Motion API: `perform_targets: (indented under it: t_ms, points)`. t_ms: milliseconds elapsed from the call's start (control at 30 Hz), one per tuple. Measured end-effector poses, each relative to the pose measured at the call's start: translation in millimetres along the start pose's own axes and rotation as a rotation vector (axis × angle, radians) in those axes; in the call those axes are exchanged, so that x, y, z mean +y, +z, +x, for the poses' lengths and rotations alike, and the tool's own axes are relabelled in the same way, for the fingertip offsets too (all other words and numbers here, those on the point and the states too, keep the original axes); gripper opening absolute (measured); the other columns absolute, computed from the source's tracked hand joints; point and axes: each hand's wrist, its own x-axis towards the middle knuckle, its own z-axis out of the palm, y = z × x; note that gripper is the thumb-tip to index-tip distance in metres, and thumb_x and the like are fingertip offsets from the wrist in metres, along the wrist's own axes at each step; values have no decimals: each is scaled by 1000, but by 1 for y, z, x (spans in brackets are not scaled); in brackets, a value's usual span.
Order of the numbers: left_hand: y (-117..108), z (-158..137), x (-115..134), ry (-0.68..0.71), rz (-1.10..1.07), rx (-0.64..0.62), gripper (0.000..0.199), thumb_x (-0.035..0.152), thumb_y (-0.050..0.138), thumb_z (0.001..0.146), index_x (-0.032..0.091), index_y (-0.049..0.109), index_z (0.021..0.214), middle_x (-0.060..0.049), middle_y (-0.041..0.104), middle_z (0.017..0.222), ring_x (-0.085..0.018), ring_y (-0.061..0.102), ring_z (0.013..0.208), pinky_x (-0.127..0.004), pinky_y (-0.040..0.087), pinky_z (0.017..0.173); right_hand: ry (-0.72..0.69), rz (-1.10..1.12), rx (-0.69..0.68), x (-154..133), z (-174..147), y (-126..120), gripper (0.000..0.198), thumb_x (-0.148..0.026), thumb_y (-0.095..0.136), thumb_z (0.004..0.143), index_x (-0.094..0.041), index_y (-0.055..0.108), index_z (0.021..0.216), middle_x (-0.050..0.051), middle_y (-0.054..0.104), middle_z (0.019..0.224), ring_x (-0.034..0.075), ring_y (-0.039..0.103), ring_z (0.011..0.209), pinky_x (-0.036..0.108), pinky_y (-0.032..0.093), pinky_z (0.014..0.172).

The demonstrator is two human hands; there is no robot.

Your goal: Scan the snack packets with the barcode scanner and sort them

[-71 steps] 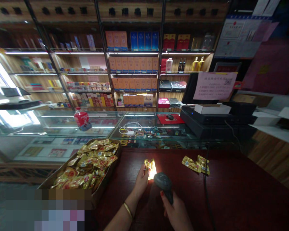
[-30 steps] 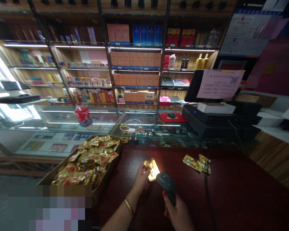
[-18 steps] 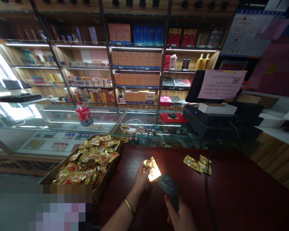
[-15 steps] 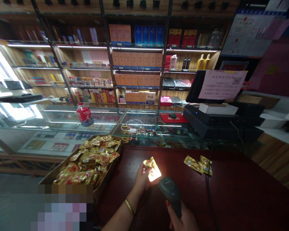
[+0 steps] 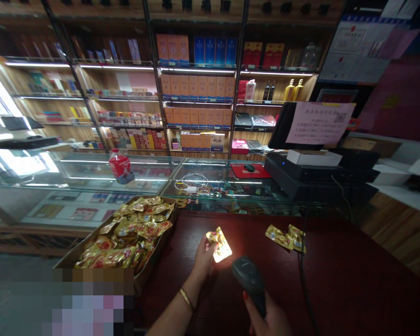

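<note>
My left hand [image 5: 205, 256] pinches a gold snack packet [image 5: 222, 246] above the dark red tabletop [image 5: 245, 224]. Bright light falls on the packet's face. My right hand [image 5: 266, 312] is wrapped round the handle of a black barcode scanner [image 5: 248, 275], whose head points toward the packet from the lower right, apart from it. Left of my left hand stands an open cardboard box [image 5: 157, 259] heaped with gold packets [image 5: 140, 228] of the same look. A couple more gold packets [image 5: 283, 238] lie on the table to the right.
A black cable [image 5: 303, 280] runs down the table's right side. Behind the table is a glass display counter [image 5: 150, 161] with a red-labelled bottle [image 5: 121, 167], a white charging cable [image 5: 192, 182], a mouse [image 5: 249, 167] and a monitor [image 5: 283, 126]. Stocked shelves line the wall.
The view has shifted very slightly. Both hands keep their holds, and the scanner and the lit packet stay nearly where they were.
</note>
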Motion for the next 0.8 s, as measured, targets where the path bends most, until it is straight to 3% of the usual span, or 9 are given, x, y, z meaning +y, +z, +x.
perform_targets:
  t_ms: [433,667,800]
  points:
    - [-1,0,0,51,54,-51,39,32,79,64,21,66,99,-4,71,90,-21,66,83,-28,51,73,-61,18,-61,-8,16,8,53,-66,40,87,-20,63,100,-5,56,45,19,65,42,25,44,44]
    - [-5,5,-8,38,23,-151,48,37,87,62,19,63,100,-7,73,96,-22,68,87,-31,51,80,-40,-5,-118,-8,20,5,54,-62,37,89,-18,59,109,-2,60,53,20,67,48,25,47,49]
    - [-7,5,-11,15,70,-157,50,40,86,63,19,63,102,-8,72,95,-22,67,86,-31,52,78,-44,20,-39,-6,17,-1,57,-64,40,89,-17,55,117,-4,60,50,20,66,47,25,48,50]
